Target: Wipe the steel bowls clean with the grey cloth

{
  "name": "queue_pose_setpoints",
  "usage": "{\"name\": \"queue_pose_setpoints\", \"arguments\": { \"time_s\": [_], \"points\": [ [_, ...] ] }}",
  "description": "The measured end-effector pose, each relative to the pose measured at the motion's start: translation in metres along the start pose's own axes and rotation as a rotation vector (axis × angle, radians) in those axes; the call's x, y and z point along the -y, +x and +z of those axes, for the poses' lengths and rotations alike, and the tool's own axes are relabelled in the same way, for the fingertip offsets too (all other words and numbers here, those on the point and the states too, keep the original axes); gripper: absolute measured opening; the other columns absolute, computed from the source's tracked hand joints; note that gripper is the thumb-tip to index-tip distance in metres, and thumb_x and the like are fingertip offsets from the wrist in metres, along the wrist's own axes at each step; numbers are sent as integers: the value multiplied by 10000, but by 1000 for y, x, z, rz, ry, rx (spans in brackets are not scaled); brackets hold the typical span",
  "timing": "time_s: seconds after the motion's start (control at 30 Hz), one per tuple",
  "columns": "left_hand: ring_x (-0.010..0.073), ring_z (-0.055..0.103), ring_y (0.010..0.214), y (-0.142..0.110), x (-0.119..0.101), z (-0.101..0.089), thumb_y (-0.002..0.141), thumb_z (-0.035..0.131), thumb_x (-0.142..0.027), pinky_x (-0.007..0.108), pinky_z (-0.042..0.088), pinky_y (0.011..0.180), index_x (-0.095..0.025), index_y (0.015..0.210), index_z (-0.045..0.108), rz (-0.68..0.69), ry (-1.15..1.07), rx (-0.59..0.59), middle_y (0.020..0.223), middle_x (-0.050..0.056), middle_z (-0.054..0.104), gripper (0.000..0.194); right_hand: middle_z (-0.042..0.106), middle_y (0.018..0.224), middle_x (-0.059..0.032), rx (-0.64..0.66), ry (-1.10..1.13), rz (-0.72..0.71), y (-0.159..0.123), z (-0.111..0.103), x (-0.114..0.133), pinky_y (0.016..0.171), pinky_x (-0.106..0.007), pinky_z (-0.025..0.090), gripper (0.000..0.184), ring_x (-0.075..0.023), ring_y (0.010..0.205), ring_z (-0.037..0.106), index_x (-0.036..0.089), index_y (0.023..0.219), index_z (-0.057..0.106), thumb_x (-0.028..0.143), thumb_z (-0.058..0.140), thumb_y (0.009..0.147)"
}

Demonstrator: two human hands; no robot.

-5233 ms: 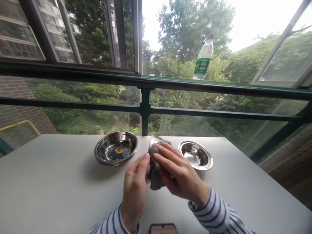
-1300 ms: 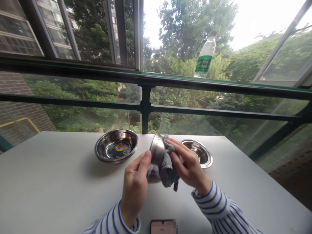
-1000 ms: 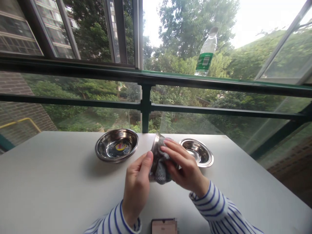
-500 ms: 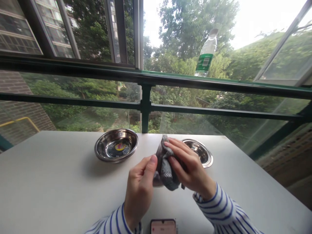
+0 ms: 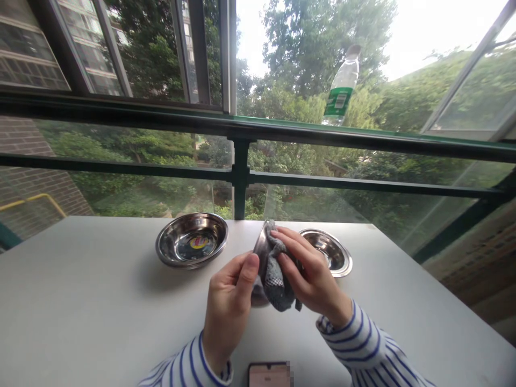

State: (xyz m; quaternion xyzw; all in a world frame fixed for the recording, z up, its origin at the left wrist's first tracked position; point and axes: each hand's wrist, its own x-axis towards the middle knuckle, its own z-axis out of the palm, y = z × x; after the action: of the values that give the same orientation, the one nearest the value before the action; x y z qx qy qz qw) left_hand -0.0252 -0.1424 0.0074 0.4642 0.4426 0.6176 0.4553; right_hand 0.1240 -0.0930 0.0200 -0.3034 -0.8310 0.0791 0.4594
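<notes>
My left hand [image 5: 231,303] grips the near-left rim of a metal bowl [image 5: 261,251], thumb on top. The bowl is held tilted on edge above the table, and much of it is covered. With my right hand [image 5: 312,271] I press a grey cloth [image 5: 278,279] against the bowl's right face, fingers bunched over the fabric. To the left stands a shiny metal bowl [image 5: 193,242] with a yellow and pink label inside, seemingly stacked on another. A smaller wide-rimmed metal bowl [image 5: 336,252] sits behind my right hand, partly hidden by it.
A phone [image 5: 269,375] lies at the near edge of the white table [image 5: 100,312]. Beyond the table runs a dark green railing [image 5: 181,121] with window glass. A plastic bottle with a green label [image 5: 338,99] stands on the rail.
The held bowl, the cloth and both hands have shifted slightly left. More of the held bowl's rim shows beside the cloth. The other bowls, phone and bottle stay in place.
</notes>
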Motion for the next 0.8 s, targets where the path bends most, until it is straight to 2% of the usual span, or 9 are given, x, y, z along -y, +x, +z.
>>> {"name": "queue_pose_setpoints", "arguments": {
  "time_s": [0.17,0.37,0.53,0.67,0.8],
  "points": [
    [85,456,614,6,-4,-1,805,532,-392,172,402,572,-164,720,617,-7,-43,3,645,-32,535,258,497,1266,-115,34,-75,-140,-1,3,4,984,-455,398,402,-243,1208,417,183,1231,480,166,467,830],
    [114,549,716,11,-4,-3,795,560,-343,200,437,661,-200,966,657,-76,-219,-22,778,-8,632,243,506,1260,-123,95,-167,-342,-2,8,5,970,-482,406,426,-268,1232,386,167,1234,466,180,487,809],
    [110,557,699,16,-7,-7,778,582,-325,195,432,667,-186,932,678,-87,-281,-67,754,-6,641,229,504,1268,-135,146,-216,-458,-6,14,8,1007,-476,366,395,-276,1251,359,131,1186,510,202,515,798],
    [102,527,678,18,-5,-9,792,565,-346,200,421,676,-172,831,673,-69,-247,-41,719,-11,613,208,501,1270,-137,149,-195,-475,-7,14,7,1015,-470,361,403,-270,1254,356,127,1191,505,192,523,794],
    [89,451,592,17,1,-10,797,554,-361,195,395,593,-171,695,615,-30,-171,-40,602,-39,507,224,487,1279,-136,87,-147,-340,-3,10,2,1002,-456,385,416,-251,1250,363,137,1227,474,161,502,813]
  ]
}}
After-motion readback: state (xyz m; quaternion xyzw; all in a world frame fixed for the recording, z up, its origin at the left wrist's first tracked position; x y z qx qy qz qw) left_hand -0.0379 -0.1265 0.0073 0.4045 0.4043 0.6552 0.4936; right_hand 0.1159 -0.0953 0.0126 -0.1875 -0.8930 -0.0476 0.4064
